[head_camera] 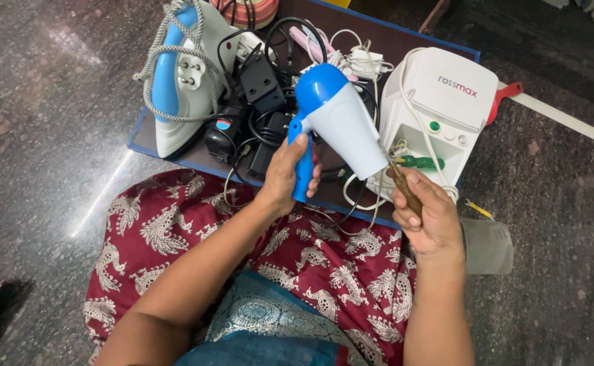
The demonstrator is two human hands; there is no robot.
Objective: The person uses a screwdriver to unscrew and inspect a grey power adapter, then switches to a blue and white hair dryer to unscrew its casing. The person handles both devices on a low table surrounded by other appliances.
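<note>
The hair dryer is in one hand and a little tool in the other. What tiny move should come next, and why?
Probably bring the tool's tip up to the hair dryer nozzle. The left hand grips the blue handle with the nozzle angled toward the right hand, which holds a brown-handled tool just beside the nozzle's rim. I cannot tell whether the tip touches it.

A small printed logo label (457,86), dark and red lettering, sits on the top of the white boxy machine (446,102) at right.
</note>
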